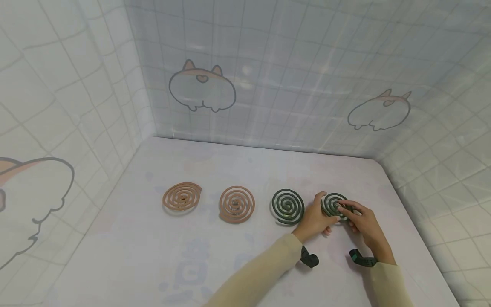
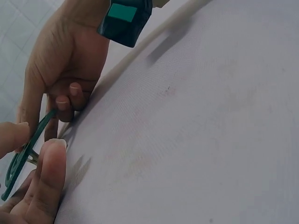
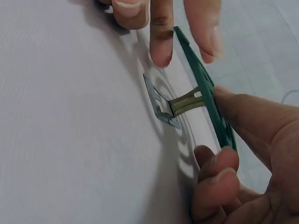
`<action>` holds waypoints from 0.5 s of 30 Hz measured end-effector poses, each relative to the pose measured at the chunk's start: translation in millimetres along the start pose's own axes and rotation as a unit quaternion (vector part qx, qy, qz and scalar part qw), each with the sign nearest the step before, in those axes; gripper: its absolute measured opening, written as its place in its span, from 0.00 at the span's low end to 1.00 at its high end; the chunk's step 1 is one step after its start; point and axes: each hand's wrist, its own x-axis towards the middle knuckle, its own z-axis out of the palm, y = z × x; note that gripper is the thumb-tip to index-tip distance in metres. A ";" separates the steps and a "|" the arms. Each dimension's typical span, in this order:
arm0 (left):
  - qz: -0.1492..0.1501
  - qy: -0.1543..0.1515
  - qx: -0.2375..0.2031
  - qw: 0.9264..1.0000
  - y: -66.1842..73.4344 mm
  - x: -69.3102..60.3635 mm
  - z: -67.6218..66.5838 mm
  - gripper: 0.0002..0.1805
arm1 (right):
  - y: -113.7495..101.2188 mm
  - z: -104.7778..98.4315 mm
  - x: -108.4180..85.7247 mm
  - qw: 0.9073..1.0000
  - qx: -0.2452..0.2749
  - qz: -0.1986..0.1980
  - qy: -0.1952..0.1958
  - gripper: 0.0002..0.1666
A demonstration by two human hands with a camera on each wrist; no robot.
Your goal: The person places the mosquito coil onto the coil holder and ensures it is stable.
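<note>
On the right side of the table is a green mosquito coil point(image 1: 330, 206), with both hands at it. My left hand point(image 1: 315, 218) holds it by its left and near edge, thumb and fingers on either side. My right hand point(image 1: 366, 221) pinches it from the right, a fingertip on its upper face near the centre. In the right wrist view a metal stand point(image 3: 161, 105) joins the underside of the coil point(image 3: 208, 88) by a narrow upright. Whether the stand's foot touches the table cannot be told. Just left lies a second green coil point(image 1: 287, 206).
Farther left are two brown mosquito coils, one round point(image 1: 236, 204) and one that looks tilted point(image 1: 182, 196). White tile-patterned sheets with dog drawings point(image 1: 203, 89) enclose the pale table point(image 1: 134, 256) at the back and sides. A dark device point(image 1: 360, 258) sits on the right wrist.
</note>
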 end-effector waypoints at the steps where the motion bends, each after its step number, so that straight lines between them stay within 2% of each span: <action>1: 0.001 -0.001 0.001 1.000 -0.3 -0.3 -0.3 0.45 | 1.0 -0.7 -0.3 1.000 0.001 -0.003 -0.002 0.34; 9: 0.012 -0.002 0.004 1.000 -4.4 -1.5 -1.8 0.41 | -2.1 -4.8 -7.6 1.000 0.009 -0.008 -0.018 0.34; 15: 0.024 -0.007 -0.003 1.000 -4.7 -2.6 -3.6 0.40 | 6.0 -7.9 -6.6 1.000 0.012 -0.010 -0.019 0.34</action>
